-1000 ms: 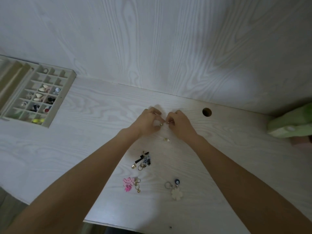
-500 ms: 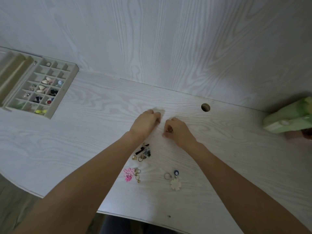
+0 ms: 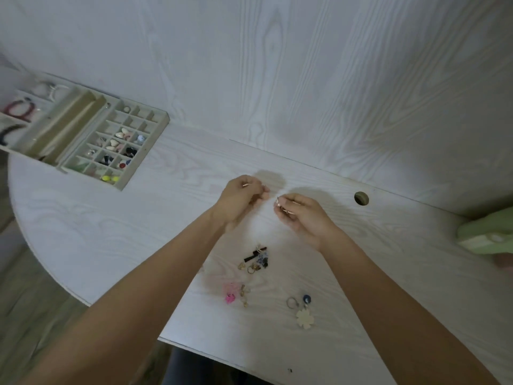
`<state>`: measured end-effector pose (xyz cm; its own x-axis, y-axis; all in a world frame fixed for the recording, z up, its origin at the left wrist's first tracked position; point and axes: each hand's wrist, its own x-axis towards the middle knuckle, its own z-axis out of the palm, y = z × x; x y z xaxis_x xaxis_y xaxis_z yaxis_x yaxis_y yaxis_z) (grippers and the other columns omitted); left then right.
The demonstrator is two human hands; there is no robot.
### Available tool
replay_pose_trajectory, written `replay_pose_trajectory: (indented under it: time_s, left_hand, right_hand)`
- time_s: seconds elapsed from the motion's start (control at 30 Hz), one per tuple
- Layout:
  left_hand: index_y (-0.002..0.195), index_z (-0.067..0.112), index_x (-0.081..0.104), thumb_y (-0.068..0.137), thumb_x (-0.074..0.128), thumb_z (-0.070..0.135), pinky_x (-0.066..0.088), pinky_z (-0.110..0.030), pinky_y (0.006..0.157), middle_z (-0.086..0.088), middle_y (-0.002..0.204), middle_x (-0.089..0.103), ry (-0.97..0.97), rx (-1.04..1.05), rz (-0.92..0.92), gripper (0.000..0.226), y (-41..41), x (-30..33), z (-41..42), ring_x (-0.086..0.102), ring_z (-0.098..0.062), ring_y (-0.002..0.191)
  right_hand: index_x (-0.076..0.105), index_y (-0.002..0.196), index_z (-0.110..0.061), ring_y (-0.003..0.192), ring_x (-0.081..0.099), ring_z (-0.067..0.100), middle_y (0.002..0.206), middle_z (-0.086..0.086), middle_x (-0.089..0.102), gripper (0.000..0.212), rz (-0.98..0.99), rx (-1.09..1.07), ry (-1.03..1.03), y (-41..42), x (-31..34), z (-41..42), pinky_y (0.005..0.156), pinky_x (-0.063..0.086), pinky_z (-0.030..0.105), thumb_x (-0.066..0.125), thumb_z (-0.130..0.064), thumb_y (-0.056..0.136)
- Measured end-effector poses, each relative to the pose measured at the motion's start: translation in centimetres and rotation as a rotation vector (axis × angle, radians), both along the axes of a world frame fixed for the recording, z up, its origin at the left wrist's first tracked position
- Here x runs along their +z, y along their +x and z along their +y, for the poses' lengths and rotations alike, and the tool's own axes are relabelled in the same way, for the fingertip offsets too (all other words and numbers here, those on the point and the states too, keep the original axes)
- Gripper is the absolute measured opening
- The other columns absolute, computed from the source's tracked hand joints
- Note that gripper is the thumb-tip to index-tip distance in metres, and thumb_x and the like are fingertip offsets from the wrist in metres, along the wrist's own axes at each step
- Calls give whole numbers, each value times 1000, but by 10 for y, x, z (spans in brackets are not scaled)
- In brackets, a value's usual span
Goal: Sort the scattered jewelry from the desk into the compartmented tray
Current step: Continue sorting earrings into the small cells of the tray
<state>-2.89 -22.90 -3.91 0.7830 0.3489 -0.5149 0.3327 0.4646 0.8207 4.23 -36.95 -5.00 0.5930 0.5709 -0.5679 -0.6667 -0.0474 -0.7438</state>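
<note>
Two hands hover over the middle of the pale wooden desk (image 3: 388,273), just apart from each other. Fingers of the left hand (image 3: 240,200) are curled inward with the tips pinched together, though whether they hold anything I cannot tell. The right hand (image 3: 301,215) pinches a small gold piece of jewelry (image 3: 278,202) between thumb and fingertips (it looks like an earring, but it is too small to be sure). Nearer the desk's front edge lie three little clusters of jewelry: a black-and-gold cluster (image 3: 255,259), a pink charm (image 3: 231,293) with gold bits beside it, and a cream flower charm (image 3: 304,318) with a ring and a blue bead. The compartmented tray (image 3: 155,134) sits well apart at the far left, several of its small cells holding pieces. A round cable hole (image 3: 361,198) shows near the wall, and a green object (image 3: 488,234) rests at the right edge.
</note>
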Motion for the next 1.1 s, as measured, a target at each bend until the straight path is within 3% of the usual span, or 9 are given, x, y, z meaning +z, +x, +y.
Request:
replay_pose_trajectory:
  time_s: [0.13,0.2,0.3,0.4,0.5,0.6,0.73,0.93,1.1]
  left_hand:
    - [82,9,56,84,28,-1,28,-19,50,1,68,39,-176,54,3,30,-22,19,30,31,-9,54]
    - [85,11,64,90,39,10,26,-19,54,3,69,41,9,41,17,25,-35,29,47,31,-8,56]
    - [93,20,73,87,64,24,39,-17,70,5,81,60,334,-12,0,12,-51,37,72,51,-5,69]
    - [86,22,75,79,74,22,33,-16,63,14,55,36,507,63,-48,7,-72,40,112,34,-2,54]
    - [82,16,74,76,76,21,28,-12,53,15,51,27,588,108,-53,8,-90,45,151,29,-2,49]
    - [84,12,73,76,76,20,27,-15,54,15,49,28,612,93,-18,11,-109,48,190,28,-3,46]
    - [87,2,71,80,73,11,35,-10,50,19,41,50,633,40,18,11,-130,54,239,40,2,40]
    - [81,13,72,80,73,10,33,-8,55,20,56,51,888,-103,59,3,-149,57,300,49,7,53]
    - [86,12,72,82,71,13,31,-11,56,15,65,41,979,-180,47,4,-156,56,330,41,-3,57]
  right_hand:
    - [61,84,-1,77,64,12,80,7,63,11,119,-7,113,-8,22,38,68,54,16,54,-1,92]
    - [62,84,-2,73,66,10,77,6,64,13,155,18,147,-14,31,63,67,54,16,53,-3,93]
    - [66,85,-1,67,66,8,74,3,68,18,171,74,158,-25,41,97,64,53,14,51,-5,94]
    - [68,82,-1,65,66,8,71,1,69,20,164,132,148,-44,47,142,63,52,13,53,-6,94]
    - [63,90,1,67,66,6,72,-1,69,14,105,208,133,-59,51,182,64,51,12,52,-6,94]
    - [60,91,-5,72,59,7,78,0,62,7,-129,326,39,-72,54,221,66,48,16,54,-7,94]
    - [61,82,-17,74,51,8,84,5,61,10,-545,440,-156,-88,57,273,66,39,20,59,-11,90]
    - [63,75,-19,67,54,-7,75,-10,63,13,-905,569,-151,-103,58,333,64,39,8,66,-10,85]
    - [66,86,-9,72,54,6,84,-2,61,9,-1060,667,-238,-109,52,359,62,40,12,60,-14,91]
